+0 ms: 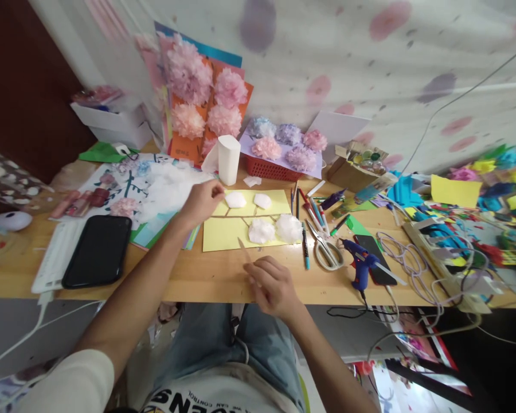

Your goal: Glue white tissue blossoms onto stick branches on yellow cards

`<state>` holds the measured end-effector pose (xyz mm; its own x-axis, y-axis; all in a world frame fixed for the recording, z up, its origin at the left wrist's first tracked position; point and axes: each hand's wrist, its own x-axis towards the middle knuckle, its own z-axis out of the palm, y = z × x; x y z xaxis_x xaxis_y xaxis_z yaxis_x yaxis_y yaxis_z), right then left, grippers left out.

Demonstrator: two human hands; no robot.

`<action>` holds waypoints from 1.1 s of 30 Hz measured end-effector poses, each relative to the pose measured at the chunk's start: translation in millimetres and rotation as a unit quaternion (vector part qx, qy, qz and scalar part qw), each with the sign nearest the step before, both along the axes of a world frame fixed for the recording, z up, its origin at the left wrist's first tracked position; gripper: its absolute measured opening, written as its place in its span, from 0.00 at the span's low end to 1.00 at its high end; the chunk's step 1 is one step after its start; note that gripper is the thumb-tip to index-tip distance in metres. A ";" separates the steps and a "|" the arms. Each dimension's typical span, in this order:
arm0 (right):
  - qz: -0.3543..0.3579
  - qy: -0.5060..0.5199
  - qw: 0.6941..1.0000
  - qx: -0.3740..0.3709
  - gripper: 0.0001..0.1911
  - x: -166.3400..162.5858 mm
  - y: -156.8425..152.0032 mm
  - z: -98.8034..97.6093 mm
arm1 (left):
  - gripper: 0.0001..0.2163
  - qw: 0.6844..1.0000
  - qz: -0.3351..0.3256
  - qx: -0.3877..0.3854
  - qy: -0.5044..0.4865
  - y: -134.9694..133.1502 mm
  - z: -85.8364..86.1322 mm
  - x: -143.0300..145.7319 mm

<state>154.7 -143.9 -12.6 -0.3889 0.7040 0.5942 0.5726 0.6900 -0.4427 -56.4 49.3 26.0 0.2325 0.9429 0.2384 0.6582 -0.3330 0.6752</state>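
A yellow card (223, 238) lies on the desk with brown stem lines on it. Two fluffy white paper flowers (261, 230) sit on its near half, and two flatter white paper pieces (235, 199) on its far half. At the card's upper left edge is my left hand (203, 202), its fingertips pinched together beside one flat piece; whatever they hold is too small to make out. My right hand (272, 284) is closed in front of the card, gripping a thin, pointed pale brown stick (242, 248) that reaches over the card's near edge.
Scissors (327, 252), pens (305, 246) and a blue glue gun (361, 261) lie to the right, with tangled cables beyond. White tissue (167, 186) and a black phone (97, 251) are on the left. A paper roll (229, 160) and a red basket (275, 170) stand behind.
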 end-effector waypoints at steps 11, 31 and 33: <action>0.003 -0.171 0.982 -0.074 0.22 -9.2 8.1 -11.7 | 0.14 0.963 0.187 -0.037 0.193 5.9 19.5 -95.1; -0.020 -0.119 0.989 -0.091 0.13 -10.1 8.2 -11.9 | 0.12 0.945 0.180 -0.027 0.273 7.5 -11.8 -92.4; -0.021 -0.117 0.989 -0.092 0.12 -9.9 8.3 -12.6 | 0.10 0.947 0.178 -0.027 0.267 6.9 -11.7 -91.3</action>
<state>144.8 -135.7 -25.3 -0.4693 0.8098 0.3521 0.7004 0.5842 -0.4100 -147.7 56.2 14.3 -0.0281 0.9916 0.1259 0.9746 -0.0007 0.2238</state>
